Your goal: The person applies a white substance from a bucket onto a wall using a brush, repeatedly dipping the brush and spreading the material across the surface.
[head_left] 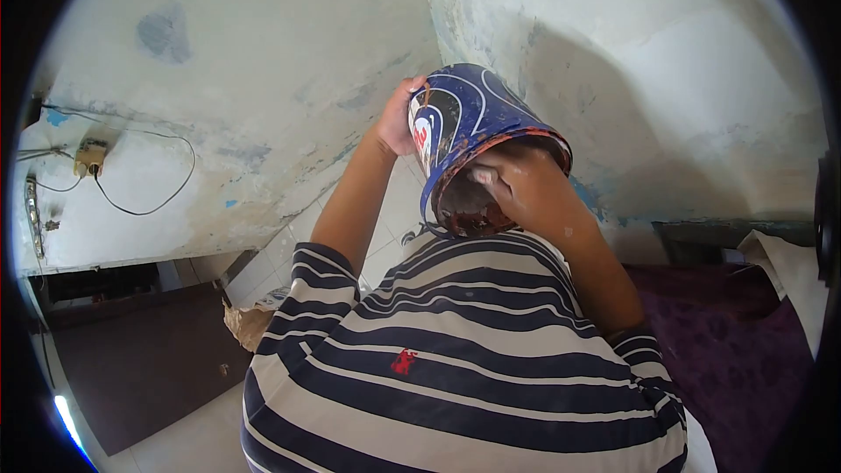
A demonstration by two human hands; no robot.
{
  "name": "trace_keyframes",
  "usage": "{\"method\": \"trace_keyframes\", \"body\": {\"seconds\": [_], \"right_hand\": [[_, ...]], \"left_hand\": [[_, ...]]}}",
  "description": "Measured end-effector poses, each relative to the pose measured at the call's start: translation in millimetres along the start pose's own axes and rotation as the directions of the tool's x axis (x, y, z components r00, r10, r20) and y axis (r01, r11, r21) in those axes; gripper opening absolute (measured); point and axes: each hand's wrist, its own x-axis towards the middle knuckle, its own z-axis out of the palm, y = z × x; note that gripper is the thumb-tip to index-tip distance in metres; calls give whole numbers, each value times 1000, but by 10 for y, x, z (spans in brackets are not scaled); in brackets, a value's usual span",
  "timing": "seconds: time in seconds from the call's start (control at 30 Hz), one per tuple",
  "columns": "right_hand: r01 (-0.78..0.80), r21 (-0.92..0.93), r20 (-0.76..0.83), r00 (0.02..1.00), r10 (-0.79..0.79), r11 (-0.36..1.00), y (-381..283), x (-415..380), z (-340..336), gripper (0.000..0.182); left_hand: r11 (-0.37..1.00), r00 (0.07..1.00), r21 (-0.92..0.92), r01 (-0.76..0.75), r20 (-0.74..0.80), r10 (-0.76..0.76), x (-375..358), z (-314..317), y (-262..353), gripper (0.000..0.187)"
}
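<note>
Right hand (517, 180) inside the bucket (470, 103)

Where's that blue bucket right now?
In the head view, the blue bucket is just right of centre, tilted, beyond the striped shirt, between the left grip on its side and right grip at its mouth.

bucket (491, 105): blue, white curves | shirt (473, 337): dark/pale stripes, red emblem (404, 362) | cloth (731, 359): purple

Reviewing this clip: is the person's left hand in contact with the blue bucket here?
Touching: the head view shows the left hand against the outer side of the blue bucket, with no gap visible between them.
</note>
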Motion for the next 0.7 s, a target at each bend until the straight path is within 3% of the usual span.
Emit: {"method": "trace_keyframes", "body": {"seconds": [0.1,0.2,0.4,0.47,0.5,0.57,0.6,0.63,0.67,0.7], "right_hand": [[18,-27,-37,999,-19,999,40,-32,-31,18],[-90,-94,-5,996,90,992,94,-98,-80,18],[41,-109,-91,995,-51,993,269,-226,-75,18],[3,101,-25,1000,-1,995,275,-292,-101,17],[7,103,-24,1000,-5,995,273,-336,-112,17],[119,134,-177,980,-94,984,259,-432,-140,14],[121,130,-175,980,-97,984,265,-469,-159,14],[153,150,-287,952,-105,977,281,-505,-175,14],[187,166,-394,913,-109,968,294,-528,-183,14],[190,162,-390,914,-114,968,333,-551,-148,14]], "left_hand": [[998,1000,68,15,-25,-13,-22,114,-24,67],[992,999,112,51,7,-52,-9,199,-80,67],[995,997,65,72,-27,-70,-16,237,-290,67],[998,999,41,40,-1,-40,-59,192,-340,67],[998,999,43,37,-3,-37,-84,203,-378,67],[997,984,-34,-76,-164,69,-162,273,-477,69],[989,981,-121,-82,-184,59,-153,216,-523,73],[988,981,-124,-87,-182,64,-134,52,-605,73],[963,995,-255,-92,-50,82,-117,-167,-697,75],[922,990,-380,-78,80,117,-124,-204,-717,77]]}}
